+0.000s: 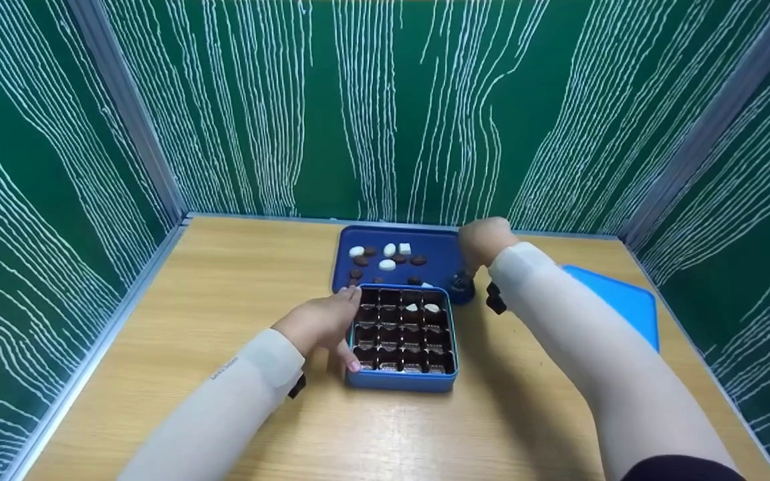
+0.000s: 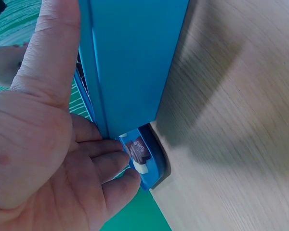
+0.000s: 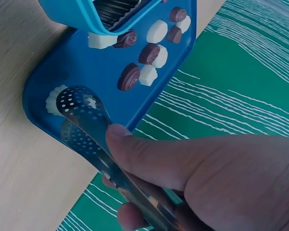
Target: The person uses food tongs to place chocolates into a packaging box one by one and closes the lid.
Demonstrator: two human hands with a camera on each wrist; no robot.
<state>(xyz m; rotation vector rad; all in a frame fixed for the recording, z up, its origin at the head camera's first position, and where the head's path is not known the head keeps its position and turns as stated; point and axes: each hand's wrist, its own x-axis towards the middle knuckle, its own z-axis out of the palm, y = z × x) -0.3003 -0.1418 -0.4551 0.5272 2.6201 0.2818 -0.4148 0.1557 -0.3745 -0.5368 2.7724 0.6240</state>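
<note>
My left hand (image 1: 321,324) rests along the left side of a square blue tin (image 1: 402,382), thumb at the near corner and fingers at the far one. The tin holds a dark brown divided insert, with two white chocolates (image 1: 432,308) in its upper right cells. My right hand (image 3: 221,168) grips metal tongs (image 3: 106,154) with perforated ends. Those ends stand apart at a scalloped white chocolate (image 3: 53,101) near a corner of the dark blue tray (image 3: 86,72). One tong end overlaps that piece in the right wrist view.
Several brown and white chocolates (image 1: 387,264) lie scattered on the tray behind the tin. A bright blue lid (image 1: 619,304) lies on the wooden table (image 1: 224,267) at the right, partly behind my right forearm. Green panels with white lines (image 1: 318,113) enclose the table.
</note>
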